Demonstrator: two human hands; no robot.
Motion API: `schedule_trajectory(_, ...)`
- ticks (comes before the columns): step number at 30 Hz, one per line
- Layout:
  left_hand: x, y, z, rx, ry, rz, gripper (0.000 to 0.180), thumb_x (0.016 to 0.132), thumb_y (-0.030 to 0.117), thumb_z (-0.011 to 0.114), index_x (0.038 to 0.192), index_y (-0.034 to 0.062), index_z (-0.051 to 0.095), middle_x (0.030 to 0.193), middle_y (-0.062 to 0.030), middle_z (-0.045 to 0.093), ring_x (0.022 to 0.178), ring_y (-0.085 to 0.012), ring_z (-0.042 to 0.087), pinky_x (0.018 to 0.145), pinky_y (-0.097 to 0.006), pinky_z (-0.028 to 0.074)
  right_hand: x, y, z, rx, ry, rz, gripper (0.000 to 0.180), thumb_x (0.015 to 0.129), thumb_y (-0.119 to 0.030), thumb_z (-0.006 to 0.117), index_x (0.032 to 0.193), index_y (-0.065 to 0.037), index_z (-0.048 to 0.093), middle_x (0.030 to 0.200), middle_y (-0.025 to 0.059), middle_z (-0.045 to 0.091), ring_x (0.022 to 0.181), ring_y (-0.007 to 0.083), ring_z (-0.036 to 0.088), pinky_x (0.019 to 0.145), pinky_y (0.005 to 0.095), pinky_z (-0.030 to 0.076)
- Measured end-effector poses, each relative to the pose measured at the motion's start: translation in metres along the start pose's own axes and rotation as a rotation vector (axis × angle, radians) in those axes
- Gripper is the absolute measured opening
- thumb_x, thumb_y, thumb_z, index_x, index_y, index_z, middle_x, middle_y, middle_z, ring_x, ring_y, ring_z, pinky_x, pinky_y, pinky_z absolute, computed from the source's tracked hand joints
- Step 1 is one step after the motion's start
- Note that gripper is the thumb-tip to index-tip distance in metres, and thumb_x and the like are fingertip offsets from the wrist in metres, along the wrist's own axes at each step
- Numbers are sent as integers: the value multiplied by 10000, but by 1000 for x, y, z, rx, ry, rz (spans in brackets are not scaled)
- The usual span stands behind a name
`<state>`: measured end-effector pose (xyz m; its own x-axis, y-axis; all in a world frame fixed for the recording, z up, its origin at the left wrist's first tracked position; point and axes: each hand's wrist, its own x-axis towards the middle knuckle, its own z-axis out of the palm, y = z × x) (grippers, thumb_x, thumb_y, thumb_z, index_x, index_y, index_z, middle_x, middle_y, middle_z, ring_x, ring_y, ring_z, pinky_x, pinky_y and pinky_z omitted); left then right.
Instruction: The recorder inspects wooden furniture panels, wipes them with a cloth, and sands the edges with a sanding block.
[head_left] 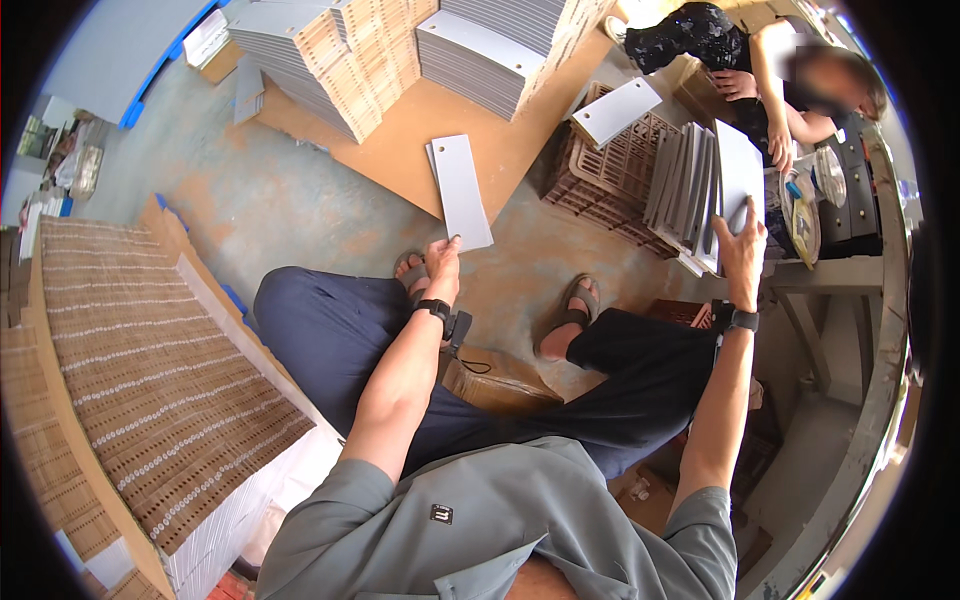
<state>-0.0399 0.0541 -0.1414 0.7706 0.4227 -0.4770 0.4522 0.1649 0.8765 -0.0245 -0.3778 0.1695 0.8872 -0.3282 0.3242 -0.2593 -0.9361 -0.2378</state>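
My left hand (443, 268) pinches the near end of a flat pale-grey panel (462, 195) with a small hole at its far end. The panel rests over the near corner of a brown board (400, 165), and another panel edge shows under it. On the right, my right hand (741, 250) grips the near edge of a white panel (738, 165) standing at the end of a row of upright grey panels (682, 185). That row leans beside a brown plastic crate (615, 165). One more holed panel (617, 110) lies flat on top of the crate.
Tall stacks of grey panels (470, 70) stand on the brown board. Boxed rows of brown slotted pieces (170, 370) fill the left side. A co-worker (700, 45) sits at the upper right. A wooden table frame (870, 330) borders the right; a cardboard box (500, 380) lies between my legs.
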Motion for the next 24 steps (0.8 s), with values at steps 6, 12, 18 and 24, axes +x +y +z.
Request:
schedule_trajectory(6,8,-5,-22,-89,66,-140,353,895,217,755,1127,-26,646,1003,-61,673,875,-145,593,790,-304,491,11,-5,36,-138,196,-114,647,891,-330,698,1437,-56,484,1365,259,518,1256,416,499,1039,503,419)
schedule_trajectory(12,-29,19,-26,-465,-139,-231,304,927,257,737,1141,61,646,885,40,601,745,-60,550,644,-203,458,-60,-131,86,734,-258,-179,649,932,-368,693,1429,-10,478,1371,233,549,1314,334,488,1107,424,392)
schedule_trajectory(18,-87,31,0,-853,-607,-453,199,926,295,731,1056,177,637,918,32,633,813,-113,606,791,-300,533,-130,-191,180,1233,-1125,286,877,896,-574,671,1484,18,402,1371,188,548,1245,292,536,1070,394,416)
schedule_trajectory(24,-93,33,-6,-729,-725,-489,248,960,376,676,1075,159,644,914,28,624,792,-99,580,764,-295,521,-139,-215,180,1399,-1190,465,869,875,-516,708,1513,-33,371,1285,170,549,1144,317,558,980,422,477)
